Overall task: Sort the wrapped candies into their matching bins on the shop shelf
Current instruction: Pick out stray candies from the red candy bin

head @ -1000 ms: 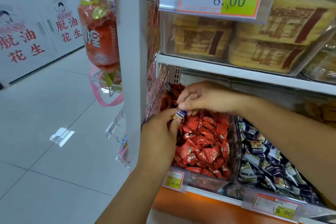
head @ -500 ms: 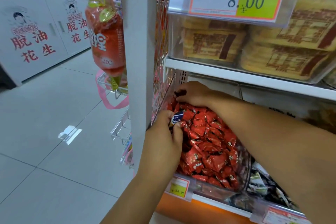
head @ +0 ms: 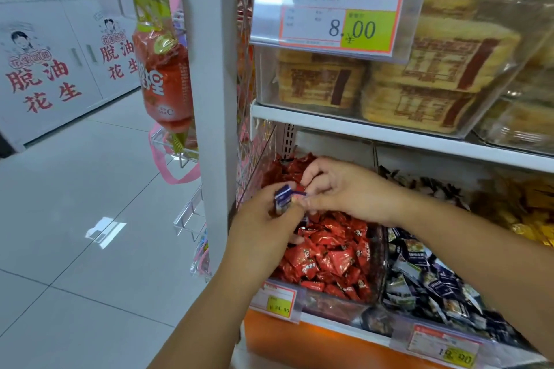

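Blue candies [head: 283, 197] in left hand [head: 263, 231], grasp of right hand [head: 347, 189] unclear, red-candy bin [head: 332, 307] beneath, post [head: 209, 99] alongside.

"8.00" on the upper price tag [head: 338, 12]; "脱油花生" on the white cabinets [head: 45, 81]

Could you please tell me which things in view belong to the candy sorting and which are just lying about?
In the job: left hand, gripping the blue candy; right hand; red candies; dark candies.
Lying about: biscuit packs; 8.00 price tag; hanging orange bag; white boxes.
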Demonstrator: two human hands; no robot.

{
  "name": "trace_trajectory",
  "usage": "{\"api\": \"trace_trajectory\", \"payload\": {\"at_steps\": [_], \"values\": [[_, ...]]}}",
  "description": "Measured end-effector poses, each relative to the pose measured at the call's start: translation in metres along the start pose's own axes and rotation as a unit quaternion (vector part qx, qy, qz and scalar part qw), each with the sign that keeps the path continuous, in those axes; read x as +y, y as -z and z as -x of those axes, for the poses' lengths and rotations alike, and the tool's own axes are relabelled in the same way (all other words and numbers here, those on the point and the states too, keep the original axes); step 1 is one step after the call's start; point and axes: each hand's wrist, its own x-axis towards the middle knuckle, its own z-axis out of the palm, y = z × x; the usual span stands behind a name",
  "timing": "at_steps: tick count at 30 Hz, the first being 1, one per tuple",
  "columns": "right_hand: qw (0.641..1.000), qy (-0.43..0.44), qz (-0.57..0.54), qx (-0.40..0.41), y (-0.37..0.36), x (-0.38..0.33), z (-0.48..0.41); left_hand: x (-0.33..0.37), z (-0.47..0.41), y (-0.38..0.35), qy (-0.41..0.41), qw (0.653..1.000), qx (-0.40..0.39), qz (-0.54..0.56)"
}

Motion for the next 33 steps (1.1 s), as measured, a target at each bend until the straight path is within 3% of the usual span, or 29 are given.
{"api": "trace_trajectory", "payload": {"at_steps": [2, 7, 11, 14, 16, 20, 22, 26, 30, 33], "values": [[0.999, -0.016, 0.029, -0.022, 0.001, -0.008, -0.006, -0.002, 0.001, 0.001, -0.002, 1.0, 0.019, -0.014], [0.954, -0.024, 0.259, 0.146, 0.032, 0.001, -0.071, -0.009, 0.002, 0.006, -0.021, 0.997, 0.052, -0.054], [0.906, -0.086, 0.407, 0.077, 0.022, 0.033, -0.134, -0.02, -0.003, 0.009, -0.052, 0.989, 0.055, -0.126], [0.861, -0.117, 0.479, 0.126, 0.012, 0.052, -0.152, -0.021, -0.006, 0.008, -0.053, 0.992, 0.048, -0.107], [0.863, -0.1, 0.468, 0.16, 0.013, 0.053, -0.146, -0.019, -0.006, 0.007, -0.047, 0.995, 0.039, -0.083], [0.943, -0.066, 0.286, 0.158, 0.032, 0.029, -0.102, -0.016, -0.005, 0.006, -0.024, 0.997, 0.036, -0.06], [0.964, -0.042, 0.202, 0.167, 0.04, 0.018, -0.075, -0.014, -0.004, 0.007, -0.015, 0.998, 0.038, -0.053], [0.979, -0.041, 0.152, 0.13, 0.042, 0.011, -0.035, -0.007, -0.001, 0.002, 0.002, 0.999, 0.026, -0.027], [0.984, -0.012, 0.088, 0.151, 0.033, 0.011, -0.017, -0.004, -0.002, -0.003, 0.006, 0.998, 0.019, -0.068], [0.991, 0.001, 0.065, 0.118, 0.015, 0.006, -0.006, 0.002, 0.0, -0.007, -0.005, 0.996, -0.003, -0.084]]}}
